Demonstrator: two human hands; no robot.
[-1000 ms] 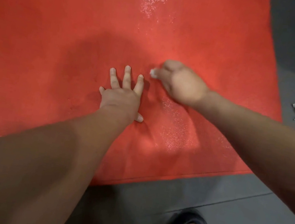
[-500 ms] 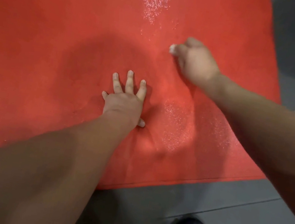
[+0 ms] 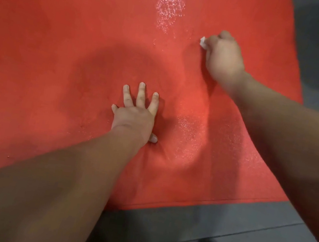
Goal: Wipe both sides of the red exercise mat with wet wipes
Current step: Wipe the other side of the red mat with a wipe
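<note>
**Friend:** What has just changed down there?

**Me:** My right hand has swept away from me and off to the right across the red mat. A second ago it was just beside my left hand; half a second ago it was partway out; now the two hands are well apart.

**Friend:** What is it holding?

**Me:** Its fingers are curled round the wet wipe; only a white corner shows past the knuckles, pressed onto the mat. My left hand has not shifted; it lies flat, fingers spread, pinning the mat to the floor.

**Friend:** What does that mean for the job?

**Me:** The stroke is carrying the wiping toward the far right of this face. One wet patch glistens near the far edge and another just right of my left hand; so I judge this end partly done. The long stretch to the left looks dry; whether the other face has been wiped I cannot tell.

**Friend:** Anything else different?

**Me:** A crumpled white scrap showed on the floor to the right a second ago; it is out of view now.
</note>
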